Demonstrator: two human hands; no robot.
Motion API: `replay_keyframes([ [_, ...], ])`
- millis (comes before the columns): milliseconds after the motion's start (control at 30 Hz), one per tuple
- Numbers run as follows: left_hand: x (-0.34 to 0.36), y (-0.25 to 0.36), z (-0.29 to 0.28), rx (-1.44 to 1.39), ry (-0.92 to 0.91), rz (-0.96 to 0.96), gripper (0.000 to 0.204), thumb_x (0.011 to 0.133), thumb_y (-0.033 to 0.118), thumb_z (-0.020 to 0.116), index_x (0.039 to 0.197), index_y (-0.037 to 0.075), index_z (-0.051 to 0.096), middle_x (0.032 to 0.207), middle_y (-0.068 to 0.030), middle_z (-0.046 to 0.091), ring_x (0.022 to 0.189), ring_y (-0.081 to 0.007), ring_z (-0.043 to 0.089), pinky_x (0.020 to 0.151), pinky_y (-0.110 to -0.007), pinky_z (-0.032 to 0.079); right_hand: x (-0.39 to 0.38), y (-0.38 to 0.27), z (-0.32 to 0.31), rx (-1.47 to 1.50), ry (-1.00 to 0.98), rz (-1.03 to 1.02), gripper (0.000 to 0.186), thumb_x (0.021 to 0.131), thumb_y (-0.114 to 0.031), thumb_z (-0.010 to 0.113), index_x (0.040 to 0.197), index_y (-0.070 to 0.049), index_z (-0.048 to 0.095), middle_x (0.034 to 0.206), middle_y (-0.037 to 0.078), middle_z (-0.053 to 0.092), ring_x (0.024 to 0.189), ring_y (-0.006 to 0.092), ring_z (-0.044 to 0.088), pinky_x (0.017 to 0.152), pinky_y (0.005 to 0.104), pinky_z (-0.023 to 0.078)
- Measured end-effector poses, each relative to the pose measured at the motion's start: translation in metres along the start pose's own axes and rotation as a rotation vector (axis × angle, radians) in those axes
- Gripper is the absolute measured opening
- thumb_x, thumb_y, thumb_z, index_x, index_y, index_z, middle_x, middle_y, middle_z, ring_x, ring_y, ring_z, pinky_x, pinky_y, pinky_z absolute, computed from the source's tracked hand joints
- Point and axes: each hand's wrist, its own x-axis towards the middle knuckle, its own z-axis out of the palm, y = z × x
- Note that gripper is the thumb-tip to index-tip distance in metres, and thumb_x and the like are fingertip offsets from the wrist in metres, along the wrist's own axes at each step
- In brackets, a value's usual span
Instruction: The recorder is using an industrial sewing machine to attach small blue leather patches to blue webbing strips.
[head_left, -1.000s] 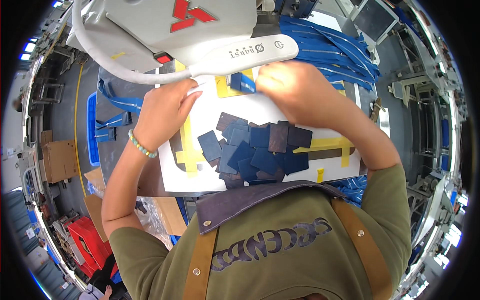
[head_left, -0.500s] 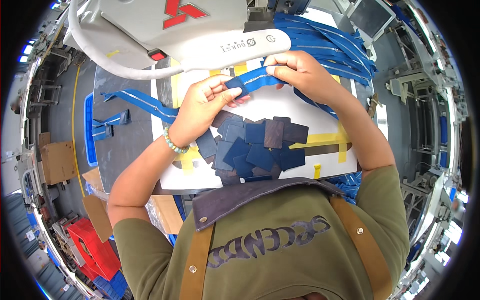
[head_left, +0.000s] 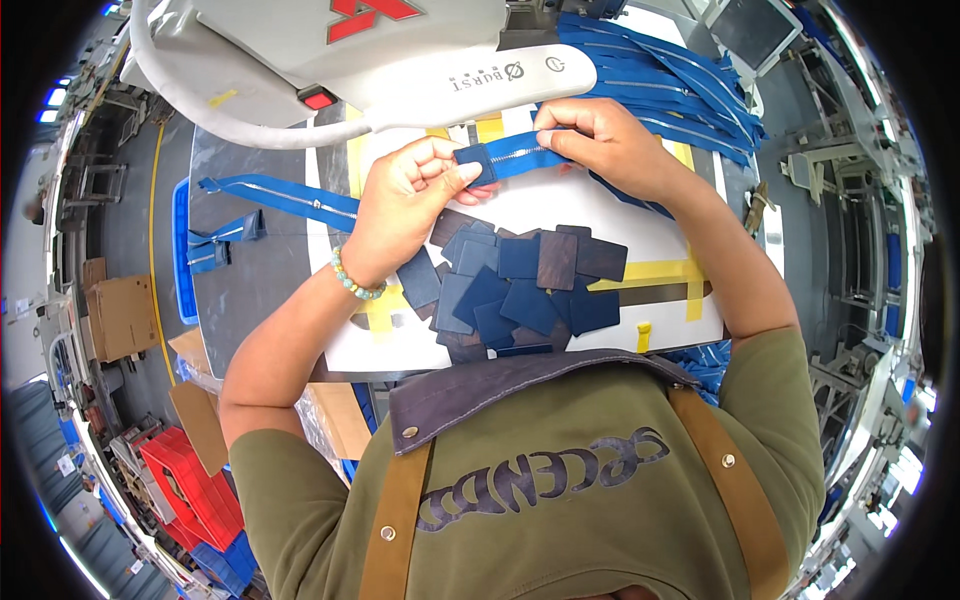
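My left hand (head_left: 411, 200) pinches the dark square tab (head_left: 473, 161) at the end of a blue zipper strip (head_left: 515, 149) between thumb and fingers. My right hand (head_left: 615, 150) grips the same strip farther along, thumb on top, so it is stretched between my hands beneath the machine's white arm (head_left: 482, 80). Below lies a loose pile of dark blue and brown square patches (head_left: 525, 302) on a white board (head_left: 375, 345) marked with yellow tape. Another blue zipper (head_left: 262, 190) lies at the left, near a few short pieces (head_left: 212, 250).
A large white machine (head_left: 260, 45) stands at the back, with a heap of blue zippers (head_left: 655, 75) to its right. A blue crate (head_left: 182, 307) is beside the table's left edge. Cardboard boxes (head_left: 120, 318) and red crates (head_left: 185, 482) sit at floor level on the left.
My hands have come down from the machine arm holding the strip, my left hand moving rightward to its tabbed end. Over the last half second they have barely moved.
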Motion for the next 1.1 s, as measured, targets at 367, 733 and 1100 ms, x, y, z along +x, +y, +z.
replay_keyframes([
  [367, -0.006, 0.003, 0.009, 0.578, 0.177, 0.604, 0.023, 0.088, -0.005, 0.074, 0.108, 0.004, 0.08, 0.1, -0.0109, 0.079, 0.09, -0.0215, 0.077, 0.081, -0.03, 0.06, -0.007, -0.013, 0.024, -0.612, 0.197, -0.703, 0.028, 0.084, -0.013, 0.083, 0.109, -0.007, 0.076, 0.111, 0.008, 0.077, 0.104, 0.0313, 0.071, 0.096, 0.042, 0.055],
  [733, -0.008, 0.005, 0.01, 0.575, 0.233, 0.531, 0.019, 0.086, -0.002, 0.081, 0.104, 0.002, 0.08, 0.093, -0.0097, 0.079, 0.083, -0.0161, 0.075, 0.076, -0.028, 0.058, -0.003, 0.0, 0.032, -0.582, 0.276, -0.712, 0.016, 0.09, -0.018, 0.08, 0.102, -0.009, 0.077, 0.098, 0.006, 0.077, 0.095, 0.0264, 0.072, 0.088, 0.0389, 0.057],
  [1100, -0.005, 0.001, 0.007, 0.638, 0.161, 0.586, 0.012, 0.086, -0.005, 0.077, 0.098, -0.001, 0.075, 0.091, -0.0126, 0.077, 0.08, -0.0227, 0.075, 0.072, -0.031, 0.058, 0.004, 0.002, 0.033, -0.218, 0.084, -0.433, 0.013, 0.094, -0.01, 0.078, 0.101, 0.0, 0.078, 0.097, 0.013, 0.078, 0.088, 0.0244, 0.074, 0.078, 0.0338, 0.056],
])
